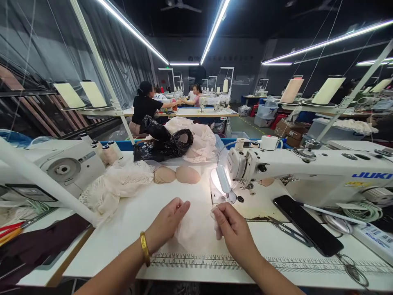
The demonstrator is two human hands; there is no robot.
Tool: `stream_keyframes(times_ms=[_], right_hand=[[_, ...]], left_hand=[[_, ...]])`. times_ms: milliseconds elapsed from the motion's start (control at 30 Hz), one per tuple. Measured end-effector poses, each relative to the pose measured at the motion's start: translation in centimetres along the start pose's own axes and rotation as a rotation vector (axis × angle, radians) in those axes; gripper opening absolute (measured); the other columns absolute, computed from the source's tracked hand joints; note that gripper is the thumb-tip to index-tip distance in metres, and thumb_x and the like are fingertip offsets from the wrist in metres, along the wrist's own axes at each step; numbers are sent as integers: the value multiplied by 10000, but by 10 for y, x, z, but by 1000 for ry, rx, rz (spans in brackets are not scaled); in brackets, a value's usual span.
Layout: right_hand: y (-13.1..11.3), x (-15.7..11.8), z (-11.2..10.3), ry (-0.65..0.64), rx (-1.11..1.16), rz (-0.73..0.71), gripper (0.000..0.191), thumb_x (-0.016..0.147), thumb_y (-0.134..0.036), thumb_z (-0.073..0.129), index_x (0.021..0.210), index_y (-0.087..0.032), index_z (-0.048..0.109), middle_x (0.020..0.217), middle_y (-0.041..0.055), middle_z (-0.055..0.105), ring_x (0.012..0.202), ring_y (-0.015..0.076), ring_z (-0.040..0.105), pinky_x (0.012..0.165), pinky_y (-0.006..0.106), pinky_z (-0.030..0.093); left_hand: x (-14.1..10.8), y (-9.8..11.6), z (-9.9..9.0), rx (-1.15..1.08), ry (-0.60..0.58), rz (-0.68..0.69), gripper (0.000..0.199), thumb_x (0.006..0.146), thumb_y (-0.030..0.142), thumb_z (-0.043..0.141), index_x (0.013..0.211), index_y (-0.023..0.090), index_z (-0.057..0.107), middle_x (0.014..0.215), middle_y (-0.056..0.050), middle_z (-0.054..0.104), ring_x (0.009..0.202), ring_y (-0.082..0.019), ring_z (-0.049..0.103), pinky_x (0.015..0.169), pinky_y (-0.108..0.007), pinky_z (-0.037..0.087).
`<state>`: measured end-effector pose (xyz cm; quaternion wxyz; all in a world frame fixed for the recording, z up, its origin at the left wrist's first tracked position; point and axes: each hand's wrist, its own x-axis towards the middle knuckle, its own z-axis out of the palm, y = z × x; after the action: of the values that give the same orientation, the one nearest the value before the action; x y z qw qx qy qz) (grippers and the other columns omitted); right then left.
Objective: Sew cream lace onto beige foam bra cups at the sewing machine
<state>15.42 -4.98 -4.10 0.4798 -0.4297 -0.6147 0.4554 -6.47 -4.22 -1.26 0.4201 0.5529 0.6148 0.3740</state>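
Between my two hands hangs a thin, sheer white piece of fabric (192, 231), hard to tell from the white tabletop. My left hand (168, 221), with a gold bracelet at the wrist, has its fingers curled closed on the fabric's left side. The fabric's right edge is pinched between thumb and fingers of my right hand (230, 225). Just beyond them lie two beige oval pads (188, 175). A white sewing machine (276, 168) with a lit lamp (223, 179) stands to the right of my right hand.
A printed ruler (202, 260) runs along the table's front edge. At right lie a black phone (308, 225) and dark thread snips (290, 231). White lace fabric (119, 184), a black plastic bag (164, 143) and thread cones (111, 151) sit at the back left. Two people work farther off.
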Motion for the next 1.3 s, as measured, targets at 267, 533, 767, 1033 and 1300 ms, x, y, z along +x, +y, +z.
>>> stream_keyframes(times_ms=[267, 533, 767, 1033, 1300], right_hand=[[17, 25, -9, -82, 64, 285, 340, 955, -558, 554, 837, -239, 552, 615, -65, 543, 536, 149, 513, 576, 283, 380], [14, 24, -9, -56, 68, 272, 319, 959, -528, 554, 835, -235, 582, 619, -50, 585, 577, 160, 549, 585, 278, 372], [8, 25, -14, -32, 221, 319, 398, 933, -598, 568, 909, -207, 642, 788, 5, 707, 646, 166, 645, 606, 279, 409], [12, 16, -17, -101, 213, 223, 447, 923, -650, 608, 934, -203, 629, 780, 8, 690, 721, 182, 647, 704, 301, 460], [-25, 5, -24, -220, -222, -172, 111, 987, -289, 604, 948, -247, 699, 769, -18, 672, 725, 163, 615, 687, 288, 460]], left_hand=[[120, 18, -18, 818, 122, 380, 346, 878, 216, 591, 1218, 163, 633, 1256, -154, 685, 1146, -292, 623, 1011, -413, 435], [136, 25, -12, 815, 277, 325, 112, 864, 180, 564, 775, 180, 631, 918, -120, 725, 970, -280, 653, 864, -377, 452], [51, 46, -20, 227, 98, 229, 234, 845, 448, 586, 839, 216, 561, 696, 19, 574, 641, -162, 549, 565, -244, 414], [-7, 31, 7, 276, -107, 131, 204, 782, 375, 602, 710, 215, 500, 646, 31, 497, 613, -157, 462, 541, -254, 347], [23, 52, 8, 264, -682, 390, 435, 744, 386, 723, 1132, 237, 593, 1011, -36, 689, 952, -245, 658, 800, -346, 549]])
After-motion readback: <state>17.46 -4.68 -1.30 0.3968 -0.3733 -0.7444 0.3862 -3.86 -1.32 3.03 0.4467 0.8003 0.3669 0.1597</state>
